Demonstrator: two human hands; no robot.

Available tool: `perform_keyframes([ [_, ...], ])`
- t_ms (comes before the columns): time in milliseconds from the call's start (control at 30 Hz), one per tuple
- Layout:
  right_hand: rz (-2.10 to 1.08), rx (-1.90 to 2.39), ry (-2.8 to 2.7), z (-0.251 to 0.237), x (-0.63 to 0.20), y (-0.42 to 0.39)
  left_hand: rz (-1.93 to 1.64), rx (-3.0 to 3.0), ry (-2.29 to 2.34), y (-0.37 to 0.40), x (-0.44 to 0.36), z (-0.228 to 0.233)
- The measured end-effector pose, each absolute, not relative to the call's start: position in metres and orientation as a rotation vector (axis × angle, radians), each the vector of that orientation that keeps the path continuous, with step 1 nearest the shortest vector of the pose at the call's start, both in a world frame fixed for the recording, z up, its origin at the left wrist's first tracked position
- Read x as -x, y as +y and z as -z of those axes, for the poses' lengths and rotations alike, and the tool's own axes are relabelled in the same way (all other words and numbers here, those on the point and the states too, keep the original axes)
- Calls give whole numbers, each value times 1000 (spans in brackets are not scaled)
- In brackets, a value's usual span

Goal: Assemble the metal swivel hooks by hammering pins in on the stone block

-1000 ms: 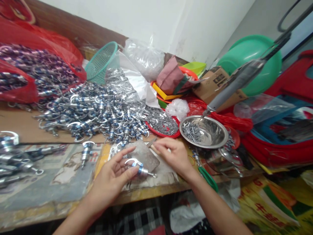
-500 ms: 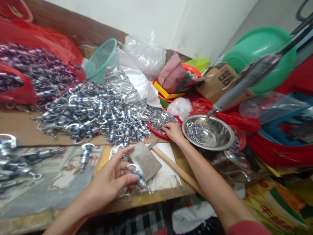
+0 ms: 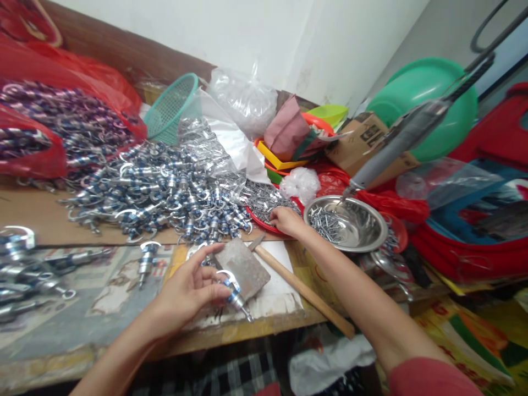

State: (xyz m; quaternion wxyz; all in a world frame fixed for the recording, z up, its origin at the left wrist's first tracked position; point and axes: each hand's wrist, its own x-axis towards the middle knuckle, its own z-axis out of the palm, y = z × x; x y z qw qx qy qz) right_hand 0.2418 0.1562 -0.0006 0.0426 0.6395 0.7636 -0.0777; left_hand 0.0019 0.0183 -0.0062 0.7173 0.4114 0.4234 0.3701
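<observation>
left hand [image 3: 187,289] grips swivel hook [image 3: 234,292] beside metal block [image 3: 243,268] | right hand [image 3: 284,220] fingers curled in red tray [image 3: 264,224], pinch unclear | risk: sharp parts prick fingers

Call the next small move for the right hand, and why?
Probably pinch one small metal piece from the red tray and carry it back to the left hand. The right hand rests on the pile of pieces there, while the left hand holds a blue-banded swivel hook at the metal block, apparently waiting for a part.
</observation>
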Motion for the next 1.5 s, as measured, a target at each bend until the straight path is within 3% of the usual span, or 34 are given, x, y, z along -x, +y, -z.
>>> perform_keyframes([
  [400,255,-2306,2535,1,-239,141,-805,-905,945,19,-2,4],
  [667,966,-2052,3053,-14,-200,49,-812,-913,922,17,-1,7],
  [733,1024,-1891,3303,-12,-189,29,-814,-910,916,17,-1,7],
  [967,460,-1441,3701,6,-175,13,-837,-915,888,18,-2,8],
  [1233,-372,-1437,3393,1,-170,-20,-878,-904,867,15,-1,11],
  [1500,-412,-1682,3107,-5,-153,-34,-879,-916,907,17,-2,12],
])
